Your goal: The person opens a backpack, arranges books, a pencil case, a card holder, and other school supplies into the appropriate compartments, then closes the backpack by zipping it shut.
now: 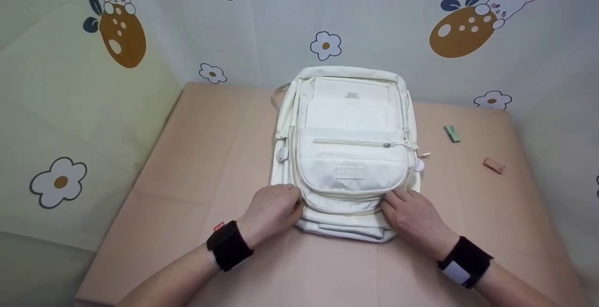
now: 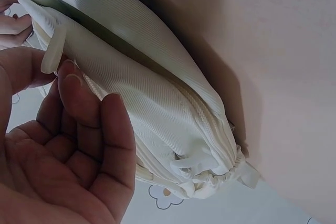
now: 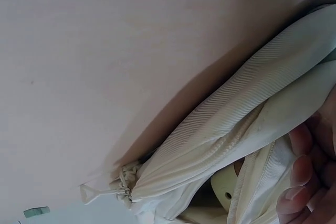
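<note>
A cream backpack (image 1: 348, 162) lies on the table with its front pockets facing up. At its near left corner is my left hand (image 1: 276, 208), pinching a pale zipper pull (image 2: 54, 51) between thumb and index finger. On the opposite corner, my right hand (image 1: 416, 219) grips the edge of the front compartment with curled fingers; its exact hold is partly out of the right wrist view. Through a gap in the zipper there, a pale yellow-green object (image 3: 224, 184) with a small dark hole shows inside the bag. Most of it is hidden.
To the right of the backpack, a small green block (image 1: 452, 134) and a reddish-brown block (image 1: 494, 165) lie on the table (image 1: 196, 157). A patterned curtain (image 1: 271, 21) with flowers and rabbits hangs behind and along the sides.
</note>
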Demonstrator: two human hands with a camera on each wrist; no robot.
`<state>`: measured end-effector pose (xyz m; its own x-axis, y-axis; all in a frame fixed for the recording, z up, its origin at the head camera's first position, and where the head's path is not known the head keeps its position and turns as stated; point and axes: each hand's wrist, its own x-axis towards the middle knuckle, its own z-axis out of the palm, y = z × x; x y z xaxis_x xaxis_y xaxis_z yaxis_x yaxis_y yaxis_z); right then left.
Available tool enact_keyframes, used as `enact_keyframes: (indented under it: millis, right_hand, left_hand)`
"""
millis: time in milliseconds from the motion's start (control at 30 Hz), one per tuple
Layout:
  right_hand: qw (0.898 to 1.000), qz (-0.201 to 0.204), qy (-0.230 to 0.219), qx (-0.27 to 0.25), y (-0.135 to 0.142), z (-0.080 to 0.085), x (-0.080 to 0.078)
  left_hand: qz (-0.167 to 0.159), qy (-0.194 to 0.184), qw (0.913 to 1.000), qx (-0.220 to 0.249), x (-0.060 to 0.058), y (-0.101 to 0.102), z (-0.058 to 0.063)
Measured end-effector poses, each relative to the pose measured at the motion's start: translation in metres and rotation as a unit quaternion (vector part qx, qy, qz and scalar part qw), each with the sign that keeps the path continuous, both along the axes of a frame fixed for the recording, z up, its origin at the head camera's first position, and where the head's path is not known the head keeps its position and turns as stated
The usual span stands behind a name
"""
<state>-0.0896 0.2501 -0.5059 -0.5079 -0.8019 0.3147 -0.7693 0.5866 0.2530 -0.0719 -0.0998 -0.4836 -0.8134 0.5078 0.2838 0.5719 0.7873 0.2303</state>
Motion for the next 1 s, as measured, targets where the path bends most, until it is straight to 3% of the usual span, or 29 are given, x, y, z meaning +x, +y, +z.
enact_keyframes:
  millis: [467,700,1000]
  right_hand:
    - [0.999,-0.006,0.025,-0.046,0.005,0.0,0.002]
    - [0.995,-0.003,0.006,-0.097,0.009,0.001,0.0]
    - [0.997,-0.017,-0.007,-0.078,0.009,-0.001,0.0]
  left_hand:
    - [-0.05,0.034,0.9981,-0.016,0.009,0.029,-0.001]
    - [-0.051,0.043,0.9978,-0.001,0.008,0.024,-0.002]
    - [-0.047,0.019,0.9987,-0.007,0.007,0.021,0.0]
